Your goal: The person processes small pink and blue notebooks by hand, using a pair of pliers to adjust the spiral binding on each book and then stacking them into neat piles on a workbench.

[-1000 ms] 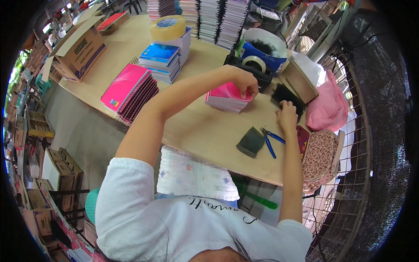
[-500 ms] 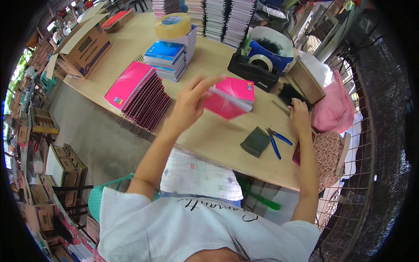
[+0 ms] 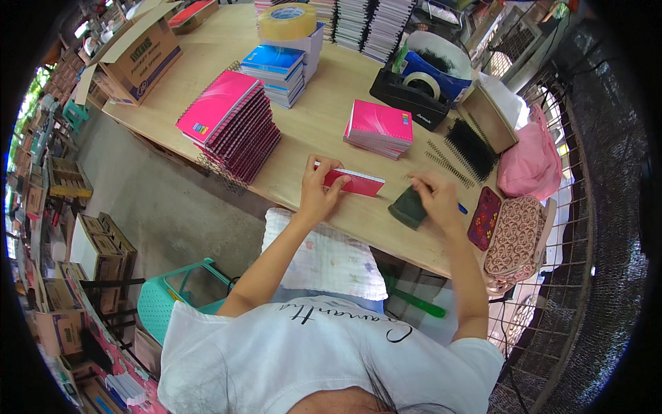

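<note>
Containers first: open brown cardboard box (image 3: 135, 55) at far left of wooden table (image 3: 324, 124), contents not discernible. Black tape dispenser (image 3: 411, 96) at far right, holding pale roll of tape. Blue-and-white round tub (image 3: 441, 65) just behind dispenser, dark items inside, too small to identify. Patterned pink fabric pouch (image 3: 516, 234) at near right edge, closed, beside dark red patterned phone case (image 3: 485, 217).

Hands: left hand (image 3: 321, 190) closed on thin pink-covered notebook (image 3: 355, 181), thumb and fingers pinching its left end; notebook near the table's near edge, lifted slightly or resting, cannot tell which. Right hand (image 3: 436, 196) curled, fingertips down on dark green rectangular pad (image 3: 408, 207); firm grasp or mere touch cannot be told. Blue pen (image 3: 460, 208) partly hidden behind that hand.

Surface: slanted stack of pink spiral notebooks (image 3: 231, 124) at left; stack of blue notebooks (image 3: 276, 72) farther back; small pile of pink notebooks (image 3: 379, 127) at centre; yellow tape roll (image 3: 288, 21) on white box; black spiral binding coils (image 3: 470, 148) at right; pink cloth bag (image 3: 529, 162) at right edge.

Surroundings: concrete floor (image 3: 152, 200) left of table, cardboard cartons (image 3: 96, 252) stacked there, teal plastic stool (image 3: 172, 297) near left. Wire mesh fence (image 3: 586, 228) close along right side.

Bare tabletop between pink stack and central pile.
</note>
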Demonstrator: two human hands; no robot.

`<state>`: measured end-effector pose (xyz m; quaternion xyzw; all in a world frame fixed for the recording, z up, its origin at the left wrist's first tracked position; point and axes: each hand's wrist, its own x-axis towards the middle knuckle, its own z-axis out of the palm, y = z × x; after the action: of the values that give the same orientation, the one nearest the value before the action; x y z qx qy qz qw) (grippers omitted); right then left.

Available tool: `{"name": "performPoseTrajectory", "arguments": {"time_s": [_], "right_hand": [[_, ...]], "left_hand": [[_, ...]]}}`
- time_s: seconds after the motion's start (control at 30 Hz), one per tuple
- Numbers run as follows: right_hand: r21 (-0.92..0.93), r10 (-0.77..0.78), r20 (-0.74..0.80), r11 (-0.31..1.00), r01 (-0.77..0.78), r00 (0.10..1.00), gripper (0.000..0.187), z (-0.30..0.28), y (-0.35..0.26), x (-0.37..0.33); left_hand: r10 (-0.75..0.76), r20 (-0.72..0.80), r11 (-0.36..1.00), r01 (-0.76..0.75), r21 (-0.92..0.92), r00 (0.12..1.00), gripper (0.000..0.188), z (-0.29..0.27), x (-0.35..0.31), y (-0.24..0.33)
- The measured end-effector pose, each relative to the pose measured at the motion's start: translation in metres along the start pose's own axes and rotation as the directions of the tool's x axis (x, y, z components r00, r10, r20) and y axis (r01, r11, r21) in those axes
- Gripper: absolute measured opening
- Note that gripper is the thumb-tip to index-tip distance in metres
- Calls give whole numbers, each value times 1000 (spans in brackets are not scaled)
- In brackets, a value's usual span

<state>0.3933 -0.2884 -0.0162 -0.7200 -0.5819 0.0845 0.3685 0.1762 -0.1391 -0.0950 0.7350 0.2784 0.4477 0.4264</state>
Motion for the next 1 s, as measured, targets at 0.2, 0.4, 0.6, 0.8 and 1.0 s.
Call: {"name": "performPoseTrajectory", "arguments": {"time_s": [0.2, 0.4, 0.6, 0.8, 1.0], "right_hand": [[221, 25, 84, 974, -43, 996, 16, 19, -9, 2], [256, -115, 71, 962, 93, 991, 17, 15, -17, 5], [202, -179, -80, 960, 192, 981, 21, 29, -10, 5], [182, -295, -53, 937, 299, 954, 21, 31, -8, 6], [203, -189, 30, 963, 179, 982, 14, 28, -15, 4]], "left_hand": [[71, 25, 997, -71, 13, 997, 25, -4, 1, 12], [54, -5, 998, -54, -10, 999, 24, -3, 0, 6], [8, 12, 999, -7, -34, 1000, 24, -4, 1, 10], [8, -6, 1000, -8, -23, 1000, 24, -4, 3, 9], [34, -9, 999, -34, -1, 999, 23, -1, 0, 8]]}}
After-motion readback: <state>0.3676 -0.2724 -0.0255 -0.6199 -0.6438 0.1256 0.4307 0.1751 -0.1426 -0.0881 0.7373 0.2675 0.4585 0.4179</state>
